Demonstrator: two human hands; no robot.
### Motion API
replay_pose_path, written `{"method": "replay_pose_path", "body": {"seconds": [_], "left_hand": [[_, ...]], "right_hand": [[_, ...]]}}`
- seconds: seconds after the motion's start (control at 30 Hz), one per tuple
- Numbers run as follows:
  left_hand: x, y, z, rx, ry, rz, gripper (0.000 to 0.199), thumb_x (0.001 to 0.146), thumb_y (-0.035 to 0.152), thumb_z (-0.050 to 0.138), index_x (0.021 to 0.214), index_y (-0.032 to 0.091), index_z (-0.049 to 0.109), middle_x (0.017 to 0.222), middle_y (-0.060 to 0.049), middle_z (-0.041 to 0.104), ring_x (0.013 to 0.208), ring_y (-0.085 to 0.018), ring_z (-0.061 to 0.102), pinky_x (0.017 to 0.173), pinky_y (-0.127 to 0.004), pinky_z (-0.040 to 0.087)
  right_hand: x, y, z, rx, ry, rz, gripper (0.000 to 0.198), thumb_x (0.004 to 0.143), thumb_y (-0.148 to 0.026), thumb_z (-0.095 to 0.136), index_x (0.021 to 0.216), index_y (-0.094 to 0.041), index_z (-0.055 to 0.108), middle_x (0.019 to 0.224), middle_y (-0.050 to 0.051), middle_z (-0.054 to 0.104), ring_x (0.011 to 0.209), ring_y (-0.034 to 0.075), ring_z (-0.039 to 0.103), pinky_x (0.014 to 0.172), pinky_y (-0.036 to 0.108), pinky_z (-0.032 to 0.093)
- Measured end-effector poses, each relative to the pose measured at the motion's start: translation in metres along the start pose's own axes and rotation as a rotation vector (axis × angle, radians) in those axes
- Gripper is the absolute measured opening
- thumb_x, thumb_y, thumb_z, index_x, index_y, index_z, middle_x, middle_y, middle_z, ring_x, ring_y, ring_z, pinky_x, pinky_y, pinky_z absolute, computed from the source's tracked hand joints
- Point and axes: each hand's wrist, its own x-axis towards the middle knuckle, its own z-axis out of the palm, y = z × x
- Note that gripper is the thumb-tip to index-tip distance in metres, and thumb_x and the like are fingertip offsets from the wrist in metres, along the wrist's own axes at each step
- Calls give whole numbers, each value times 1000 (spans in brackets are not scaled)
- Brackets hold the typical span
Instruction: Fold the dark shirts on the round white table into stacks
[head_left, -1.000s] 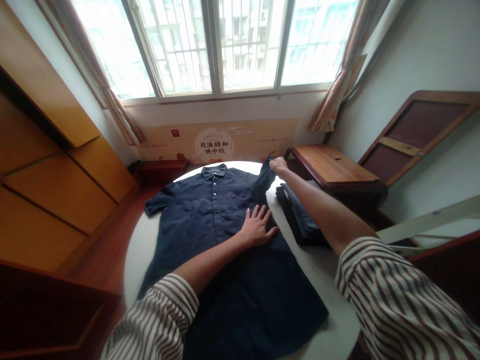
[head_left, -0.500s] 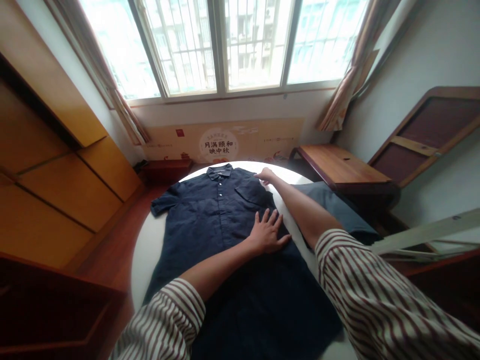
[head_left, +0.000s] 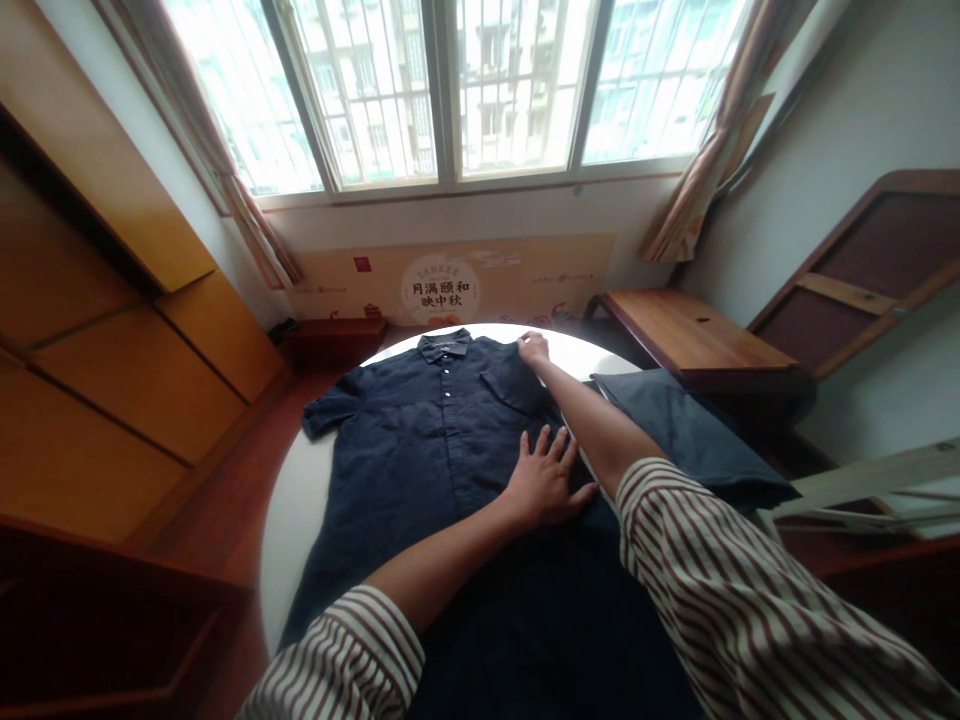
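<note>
A dark navy short-sleeved shirt [head_left: 397, 430] lies front up on a round white table [head_left: 289, 545], its collar [head_left: 444, 346] toward the window. My left hand [head_left: 541, 483] rests flat on the right side of the shirt, fingers spread. Farther up, at the shirt's right shoulder edge, my right hand [head_left: 534, 350] has its fingers closed on the cloth. The sleeve on the left [head_left: 330, 408] lies stretched outward; on the right no sleeve sticks out. A slanted line crosses the right chest; I cannot tell if it is a pocket or a fold.
Dark grey folded cloth [head_left: 682, 430] lies at the table's right side. Beyond it stands a small wooden desk [head_left: 697, 325]. Wooden cabinets [head_left: 135, 390] line the left, and a barred window [head_left: 450, 95] is ahead. A pale board [head_left: 870, 485] juts in at the right.
My right hand has shifted slightly and its fingers have drawn together at the shoulder edge. My left hand stays spread on the shirt. The grey cloth shows more as the view moved slightly.
</note>
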Motion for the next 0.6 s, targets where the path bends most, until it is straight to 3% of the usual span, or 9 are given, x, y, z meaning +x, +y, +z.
{"method": "replay_pose_path", "body": {"seconds": [0.07, 0.17, 0.3, 0.37, 0.43, 0.53, 0.6], "left_hand": [[-1, 0, 3, 7, 7, -2, 73, 96, 57, 31, 156, 18, 23, 163, -10, 20, 151, -35, 12, 118, -64, 14], [-1, 2, 9, 25, 33, -3, 68, 98, 52, 30, 156, 17, 24, 163, -10, 22, 150, -34, 14, 119, -62, 15], [10, -8, 3, -21, 121, -30, 51, 101, 35, 30, 143, 12, 43, 150, -13, 44, 140, -27, 38, 117, -45, 31], [24, -27, -9, -26, 157, -72, 41, 99, 24, 32, 132, 10, 53, 138, -15, 55, 127, -23, 51, 110, -34, 40], [42, -53, -24, 24, 150, -114, 38, 96, 17, 36, 128, 11, 55, 135, -15, 56, 125, -22, 52, 107, -32, 42], [61, -92, -39, 110, 66, -134, 46, 91, 12, 43, 136, 16, 50, 147, -13, 47, 138, -25, 39, 113, -42, 35], [63, -110, -40, 125, 44, -156, 45, 92, 15, 44, 137, 16, 50, 148, -14, 46, 139, -28, 38, 113, -49, 32]], "right_hand": [[-5, 4, -8, 28, -28, 53, 32, 96, -37, 59, 116, -12, 61, 113, 13, 66, 96, 21, 66, 82, 37, 56], [-16, 10, -26, 69, -185, 120, 30, 87, -31, 70, 101, -5, 63, 88, 16, 71, 79, 23, 70, 69, 34, 58], [-37, 23, -47, 82, -406, 163, 24, 75, -17, 79, 89, -3, 66, 75, 14, 71, 69, 23, 70, 66, 37, 59], [-48, 30, -49, 72, -458, 161, 24, 69, -11, 82, 86, -3, 67, 74, 13, 71, 67, 22, 70, 66, 35, 58], [-57, 37, -46, 51, -465, 141, 28, 63, -8, 84, 86, -5, 68, 70, 8, 70, 65, 20, 69, 67, 32, 58], [-63, 42, -39, -4, -441, 105, 35, 58, -10, 88, 87, -7, 69, 65, 2, 67, 63, 16, 67, 66, 26, 56], [-64, 43, -35, -53, -447, 98, 30, 65, -15, 88, 86, -8, 68, 66, 2, 67, 65, 15, 67, 65, 25, 55]]}}
